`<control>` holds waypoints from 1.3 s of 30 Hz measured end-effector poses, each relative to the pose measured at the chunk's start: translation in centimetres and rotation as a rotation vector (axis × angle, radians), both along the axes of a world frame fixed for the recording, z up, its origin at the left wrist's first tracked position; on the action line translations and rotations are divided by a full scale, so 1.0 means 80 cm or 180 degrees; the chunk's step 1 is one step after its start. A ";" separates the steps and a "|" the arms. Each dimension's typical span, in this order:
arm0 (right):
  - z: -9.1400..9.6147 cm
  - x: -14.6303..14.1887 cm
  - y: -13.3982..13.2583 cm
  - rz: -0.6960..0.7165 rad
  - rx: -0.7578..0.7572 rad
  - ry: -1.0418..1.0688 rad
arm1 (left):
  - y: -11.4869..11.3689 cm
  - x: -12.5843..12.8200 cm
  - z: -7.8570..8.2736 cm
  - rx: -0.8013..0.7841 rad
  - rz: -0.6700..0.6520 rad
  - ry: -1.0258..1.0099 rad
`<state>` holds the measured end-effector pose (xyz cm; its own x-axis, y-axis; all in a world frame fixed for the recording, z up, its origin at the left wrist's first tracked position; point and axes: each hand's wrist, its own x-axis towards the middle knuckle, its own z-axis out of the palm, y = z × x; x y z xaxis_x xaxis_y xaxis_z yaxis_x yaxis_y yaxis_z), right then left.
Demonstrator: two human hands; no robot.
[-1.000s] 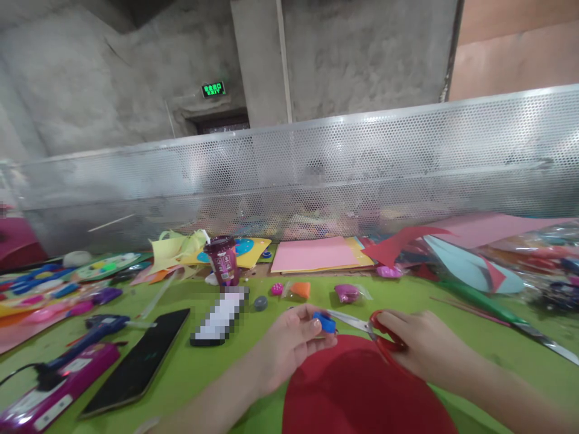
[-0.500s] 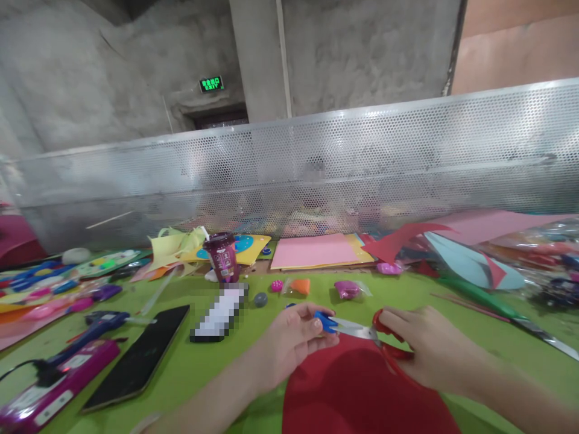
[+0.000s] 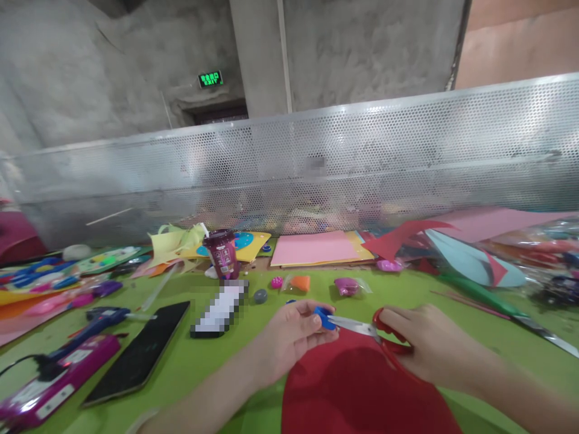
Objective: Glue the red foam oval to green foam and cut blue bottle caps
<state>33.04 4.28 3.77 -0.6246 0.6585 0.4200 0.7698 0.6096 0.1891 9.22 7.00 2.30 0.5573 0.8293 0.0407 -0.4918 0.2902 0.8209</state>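
Observation:
My left hand point(image 3: 289, 334) pinches a small blue piece point(image 3: 324, 317) between thumb and fingers, just above a large red sheet point(image 3: 362, 392) lying on the green table point(image 3: 203, 361). My right hand point(image 3: 420, 343) grips the red handles of a pair of scissors point(image 3: 362, 328). The silver blades point left and their tips meet the blue piece.
A black phone point(image 3: 140, 355) and a blue glue gun point(image 3: 97, 322) lie at the left, with a purple case point(image 3: 54, 386). A dark purple cup point(image 3: 222, 254) stands further back. Pink and yellow sheets point(image 3: 316, 248), small clay lumps point(image 3: 346, 286) and paper scraps point(image 3: 465, 259) line the perforated metal screen point(image 3: 316, 169).
The scissor blades have slid further left onto the blue piece in my left hand. Both hands stayed nearly in place above the red sheet.

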 end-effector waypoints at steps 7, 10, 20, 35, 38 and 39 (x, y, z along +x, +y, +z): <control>-0.002 0.003 0.000 -0.0027 0.0000 0.0013 | 0.002 0.000 -0.001 0.0001 0.0000 0.0008; -0.002 0.002 -0.001 -0.0006 0.0051 0.0040 | 0.003 0.000 -0.003 -0.0003 -0.0006 -0.0022; -0.003 -0.001 0.000 0.0025 0.0278 0.0010 | -0.001 0.000 0.001 -0.0056 0.0017 -0.0001; 0.001 -0.002 0.001 0.0194 0.0438 -0.0005 | 0.002 -0.004 0.000 0.0125 -0.0116 -0.0065; 0.004 -0.003 -0.001 0.0200 0.0484 -0.0045 | 0.001 -0.005 0.001 0.0174 -0.0122 -0.0037; 0.004 -0.003 -0.001 0.0212 0.0497 -0.0057 | 0.001 -0.005 0.001 0.0166 -0.0122 -0.0023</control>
